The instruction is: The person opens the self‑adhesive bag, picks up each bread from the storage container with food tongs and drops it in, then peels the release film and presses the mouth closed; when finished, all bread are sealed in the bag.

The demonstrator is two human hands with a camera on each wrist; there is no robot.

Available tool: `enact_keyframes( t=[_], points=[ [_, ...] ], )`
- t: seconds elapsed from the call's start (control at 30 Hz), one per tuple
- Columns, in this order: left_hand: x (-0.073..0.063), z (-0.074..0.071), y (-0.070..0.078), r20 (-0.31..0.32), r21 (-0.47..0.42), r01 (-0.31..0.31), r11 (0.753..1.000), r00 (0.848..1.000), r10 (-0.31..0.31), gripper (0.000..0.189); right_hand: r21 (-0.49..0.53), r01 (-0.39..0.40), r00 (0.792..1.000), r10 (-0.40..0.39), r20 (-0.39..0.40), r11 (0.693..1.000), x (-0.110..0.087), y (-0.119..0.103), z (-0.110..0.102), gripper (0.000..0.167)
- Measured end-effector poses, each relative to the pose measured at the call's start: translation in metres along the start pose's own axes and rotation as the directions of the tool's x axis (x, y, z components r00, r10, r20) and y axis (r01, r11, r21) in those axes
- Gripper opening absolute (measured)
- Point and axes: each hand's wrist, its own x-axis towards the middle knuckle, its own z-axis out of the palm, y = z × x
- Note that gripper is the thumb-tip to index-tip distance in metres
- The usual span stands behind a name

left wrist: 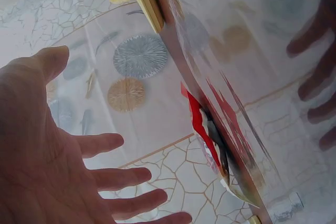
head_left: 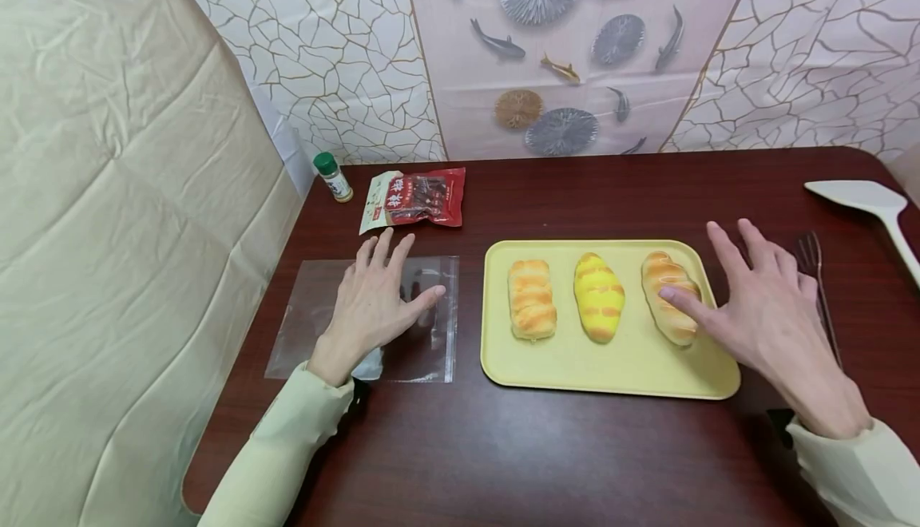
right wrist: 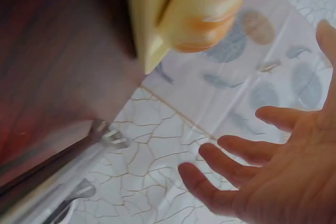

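My left hand (head_left: 372, 303) hovers with spread fingers over a clear zip bag (head_left: 305, 303) that lies flat on the table; the left wrist view shows nothing in its grasp. My right hand (head_left: 772, 315) is above the right edge of a yellow tray (head_left: 575, 371), fingers apart and holding nothing. Its thumb overlaps the rightmost bread roll (head_left: 661, 271) in the head view, while the right wrist view shows this roll (right wrist: 207, 17) apart from the fingers. Also on the tray are a yellow striped roll (head_left: 600, 299) in the middle and a ridged bread loaf (head_left: 532, 299) at left.
A red food packet (head_left: 424, 198) and a green-capped shaker (head_left: 334, 177) stand at the table's back left. To the right lie a fork (head_left: 819, 279), partly behind my right hand, and a white spatula (head_left: 862, 196). A patterned cloth (head_left: 460, 96) hangs behind the table.
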Motion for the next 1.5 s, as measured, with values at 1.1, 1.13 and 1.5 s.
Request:
enact_keyframes(
  t=[1.1, 1.13, 1.5],
  points=[
    [-0.012, -0.008, -0.001, -0.022, 0.062, 0.017, 0.998, 1.000, -0.016, 0.073, 0.291, 0.403, 0.914, -0.396, -0.087, 0.868, -0.024, -0.128, 0.003, 0.047],
    [-0.012, -0.007, -0.001, -0.020, 0.065, 0.017, 0.998, 1.000, -0.016, 0.072, 0.302, 0.408, 0.911, -0.407, -0.069, 0.862, -0.024, -0.132, 0.006, 0.045],
    [-0.013, -0.004, -0.001, 0.074, 0.106, 0.032, 0.994, 0.996, -0.040, 0.067, 0.395, 0.464, 0.833, -0.542, 0.109, 0.793, -0.018, -0.185, 0.043, 0.030]
  ],
)
